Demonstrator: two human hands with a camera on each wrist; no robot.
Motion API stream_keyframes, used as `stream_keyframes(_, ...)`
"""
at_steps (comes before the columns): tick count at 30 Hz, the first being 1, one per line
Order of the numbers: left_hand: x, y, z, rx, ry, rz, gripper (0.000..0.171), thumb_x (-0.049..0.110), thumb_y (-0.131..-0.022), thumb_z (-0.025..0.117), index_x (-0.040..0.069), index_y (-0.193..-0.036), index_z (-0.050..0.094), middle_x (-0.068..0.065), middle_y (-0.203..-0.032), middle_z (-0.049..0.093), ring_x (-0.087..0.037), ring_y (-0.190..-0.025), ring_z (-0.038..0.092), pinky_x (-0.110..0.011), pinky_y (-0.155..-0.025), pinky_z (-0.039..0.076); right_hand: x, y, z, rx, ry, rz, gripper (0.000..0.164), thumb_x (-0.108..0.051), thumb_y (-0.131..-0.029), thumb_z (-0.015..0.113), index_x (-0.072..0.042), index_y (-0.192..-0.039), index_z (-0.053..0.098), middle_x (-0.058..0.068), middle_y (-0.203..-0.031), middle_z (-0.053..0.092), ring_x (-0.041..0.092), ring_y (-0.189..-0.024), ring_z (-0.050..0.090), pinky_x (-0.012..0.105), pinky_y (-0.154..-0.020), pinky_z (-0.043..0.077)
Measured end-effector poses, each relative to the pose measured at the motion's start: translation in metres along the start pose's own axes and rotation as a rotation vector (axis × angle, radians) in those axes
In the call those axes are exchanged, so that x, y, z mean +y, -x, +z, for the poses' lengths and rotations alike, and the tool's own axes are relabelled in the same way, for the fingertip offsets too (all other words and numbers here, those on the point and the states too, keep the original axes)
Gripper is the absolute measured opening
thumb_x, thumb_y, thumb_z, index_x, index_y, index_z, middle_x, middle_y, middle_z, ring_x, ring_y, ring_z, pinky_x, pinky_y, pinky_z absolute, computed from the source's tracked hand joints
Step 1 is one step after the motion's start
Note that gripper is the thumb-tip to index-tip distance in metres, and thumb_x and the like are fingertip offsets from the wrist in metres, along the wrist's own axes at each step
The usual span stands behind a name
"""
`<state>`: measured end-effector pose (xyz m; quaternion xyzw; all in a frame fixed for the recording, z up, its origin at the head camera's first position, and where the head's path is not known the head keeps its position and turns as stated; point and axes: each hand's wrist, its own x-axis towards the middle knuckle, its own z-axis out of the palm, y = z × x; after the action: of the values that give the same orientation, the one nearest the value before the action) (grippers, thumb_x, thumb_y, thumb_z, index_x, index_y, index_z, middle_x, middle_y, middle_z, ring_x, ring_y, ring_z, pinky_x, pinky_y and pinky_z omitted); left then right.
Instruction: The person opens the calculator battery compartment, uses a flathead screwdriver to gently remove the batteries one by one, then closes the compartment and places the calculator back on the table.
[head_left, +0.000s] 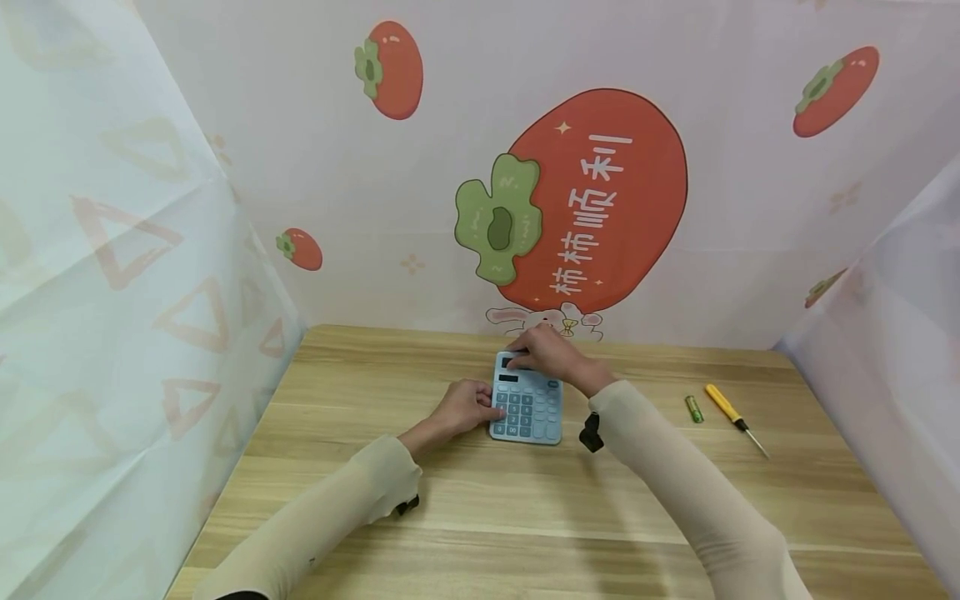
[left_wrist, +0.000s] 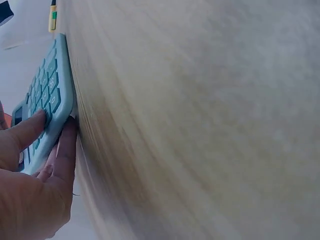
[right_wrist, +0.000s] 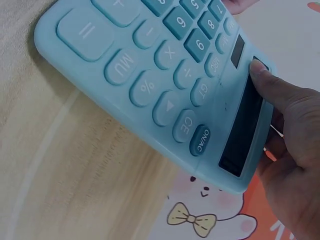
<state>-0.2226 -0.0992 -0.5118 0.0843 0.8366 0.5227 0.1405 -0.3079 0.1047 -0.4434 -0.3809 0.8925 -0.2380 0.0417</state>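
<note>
A light blue calculator [head_left: 527,406] is held between both hands near the back of the wooden table, keys facing up. My left hand [head_left: 467,406] grips its left edge, thumb on the keys and fingers underneath, as the left wrist view shows. At the top edge, my right hand [head_left: 551,353] pinches the calculator, with the thumb over the dark display [right_wrist: 242,131] and the fingers behind. In the right wrist view the display end is tilted up off the wood, while the end with the big equals key [right_wrist: 85,34] sits low, close over the table.
To the right on the table [head_left: 450,533] lie a green battery [head_left: 694,409] and a screwdriver [head_left: 724,403] with a yellow handle, its shaft toward the front right. A white printed sheet [head_left: 420,183] with persimmon pictures stands behind the table, and pale sheets hang at both sides.
</note>
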Motion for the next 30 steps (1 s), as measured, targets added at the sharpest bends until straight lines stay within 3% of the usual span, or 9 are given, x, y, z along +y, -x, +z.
stream_keyframes(11,0.001,0.0,-0.001,0.016,-0.093,0.017,0.022,0.013,-0.09,0.086,0.001,-0.106,0.077,0.001,-0.08,0.075,-0.008,-0.071,0.066,-0.02,-0.063,0.052,0.005,-0.002,0.01,0.02,-0.007,0.027,0.031,-0.015,-0.092,0.085,-0.002,-0.119,0.08,0.01,-0.108,0.081,0.016,-0.091,0.074,0.023,-0.068,0.057)
stream_keyframes(21,-0.002,-0.001,-0.003,0.013,-0.198,0.06,0.015,0.017,-0.089,0.087,0.008,-0.093,0.077,0.004,-0.07,0.068,-0.006,-0.061,0.057,-0.018,-0.054,0.043,0.006,-0.002,0.019,0.008,-0.023,0.089,0.031,-0.014,-0.092,0.084,-0.003,-0.121,0.079,0.008,-0.108,0.08,0.016,-0.092,0.07,0.026,-0.074,0.057)
stream_keyframes(30,-0.002,0.002,-0.004,-0.008,-0.156,0.066,0.013,0.014,-0.09,0.086,0.006,-0.094,0.077,0.003,-0.068,0.072,-0.007,-0.058,0.065,-0.019,-0.053,0.051,0.008,-0.003,0.026,-0.008,-0.035,0.113,0.033,-0.015,-0.094,0.082,-0.004,-0.125,0.078,0.008,-0.115,0.08,0.019,-0.101,0.071,0.031,-0.083,0.06)
